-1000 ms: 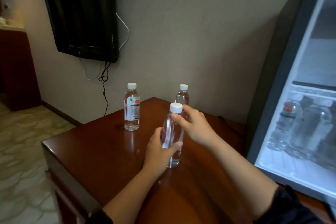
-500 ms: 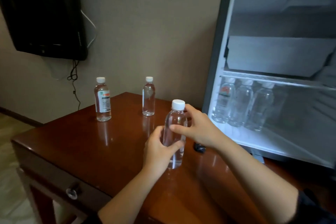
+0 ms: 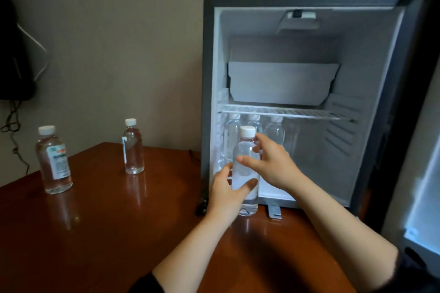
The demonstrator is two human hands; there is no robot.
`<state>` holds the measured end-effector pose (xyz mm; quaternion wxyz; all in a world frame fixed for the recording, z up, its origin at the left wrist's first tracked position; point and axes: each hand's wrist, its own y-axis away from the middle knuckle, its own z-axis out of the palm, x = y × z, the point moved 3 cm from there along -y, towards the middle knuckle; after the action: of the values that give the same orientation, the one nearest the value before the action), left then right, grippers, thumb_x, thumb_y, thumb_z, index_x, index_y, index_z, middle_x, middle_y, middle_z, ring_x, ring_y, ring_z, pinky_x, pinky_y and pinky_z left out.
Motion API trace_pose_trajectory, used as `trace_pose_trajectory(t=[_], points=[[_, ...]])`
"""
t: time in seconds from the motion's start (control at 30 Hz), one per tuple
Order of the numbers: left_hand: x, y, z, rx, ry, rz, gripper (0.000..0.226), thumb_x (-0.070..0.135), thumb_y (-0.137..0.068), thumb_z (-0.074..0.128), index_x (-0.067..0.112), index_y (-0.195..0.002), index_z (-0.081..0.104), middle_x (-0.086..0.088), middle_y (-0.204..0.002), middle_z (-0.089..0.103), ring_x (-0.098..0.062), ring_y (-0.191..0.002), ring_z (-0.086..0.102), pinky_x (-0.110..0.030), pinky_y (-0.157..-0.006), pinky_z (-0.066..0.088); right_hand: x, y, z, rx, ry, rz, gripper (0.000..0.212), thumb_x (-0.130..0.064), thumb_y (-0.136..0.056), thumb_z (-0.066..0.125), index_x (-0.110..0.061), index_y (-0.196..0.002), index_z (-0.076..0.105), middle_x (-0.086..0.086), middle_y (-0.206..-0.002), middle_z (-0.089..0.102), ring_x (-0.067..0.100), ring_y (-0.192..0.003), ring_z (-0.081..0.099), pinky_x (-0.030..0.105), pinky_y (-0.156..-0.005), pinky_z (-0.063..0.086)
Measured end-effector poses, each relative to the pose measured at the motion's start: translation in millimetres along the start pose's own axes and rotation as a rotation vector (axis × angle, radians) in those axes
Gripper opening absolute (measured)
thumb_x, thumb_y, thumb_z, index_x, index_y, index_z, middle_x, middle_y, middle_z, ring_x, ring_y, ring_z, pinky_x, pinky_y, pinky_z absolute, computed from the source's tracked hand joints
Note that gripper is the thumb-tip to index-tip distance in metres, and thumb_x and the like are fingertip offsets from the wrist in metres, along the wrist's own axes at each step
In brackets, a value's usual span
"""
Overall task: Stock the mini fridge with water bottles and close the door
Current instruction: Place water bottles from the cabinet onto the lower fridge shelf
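A clear water bottle (image 3: 246,164) with a white cap is held upright just in front of the open mini fridge (image 3: 285,0). My left hand (image 3: 223,194) grips its lower body. My right hand (image 3: 273,164) pinches its upper part with thumb and fingers. Three bottles (image 3: 276,132) stand at the back of the fridge under the wire shelf (image 3: 285,112). On the wooden table (image 3: 107,233) stand a labelled bottle (image 3: 53,162) at the left and a plain bottle (image 3: 133,150) further back. The fridge door (image 3: 423,173) hangs open at the right.
A grey box (image 3: 281,83) sits on the fridge's upper shelf. A dark wall-mounted screen (image 3: 12,54) with hanging cables is at the far left. A small hinge bracket (image 3: 273,211) juts from the fridge's bottom edge.
Both hands have carried the bottle to the right, from over the table's middle to the fridge opening. My view has swung right; the fridge now faces me.
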<state>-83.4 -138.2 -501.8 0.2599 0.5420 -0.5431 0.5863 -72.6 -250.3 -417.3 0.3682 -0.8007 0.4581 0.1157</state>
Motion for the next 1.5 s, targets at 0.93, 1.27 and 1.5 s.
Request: trace_pose_trajectory(t=[0.93,1.27,1.5], points=[[-20.4,-46.4,162.6,-0.454,-0.232,0.084,0.083,0.038,-0.088,0.057,0.027,-0.149,0.002,0.006,-0.159,0.0,-0.012,-0.145,0.009,-0.027,-0.117,0.012,147.7,-81.7,-48.3,0.172,0.049,0.367,0.052,-0.028,-0.087,0.064,-0.008,-0.13,0.041,0.014,-0.135,0.045,0.031,-0.122,0.049,0.03,-0.089,0.041],[-23.0,-68.4,174.4,-0.398,-0.345,0.065,0.079,0.036,-0.09,0.053,0.021,-0.15,0.003,0.001,-0.159,0.002,-0.016,-0.146,0.011,-0.031,-0.118,0.016,162.3,-103.8,-39.1,0.171,-0.019,0.345,0.065,-0.027,-0.085,0.067,-0.012,-0.14,0.034,0.013,-0.142,0.04,0.029,-0.13,0.043,0.032,-0.1,0.038],[-16.5,-70.0,158.0,-0.411,-0.294,0.02,0.074,0.034,-0.088,0.058,0.024,-0.148,0.016,0.003,-0.154,0.024,-0.018,-0.142,0.025,-0.036,-0.116,0.024,166.4,-101.1,-36.6,0.146,0.014,0.396,0.055,-0.033,-0.088,0.062,-0.005,-0.131,0.043,0.014,-0.13,0.053,0.029,-0.118,0.054,0.025,-0.082,0.041]])
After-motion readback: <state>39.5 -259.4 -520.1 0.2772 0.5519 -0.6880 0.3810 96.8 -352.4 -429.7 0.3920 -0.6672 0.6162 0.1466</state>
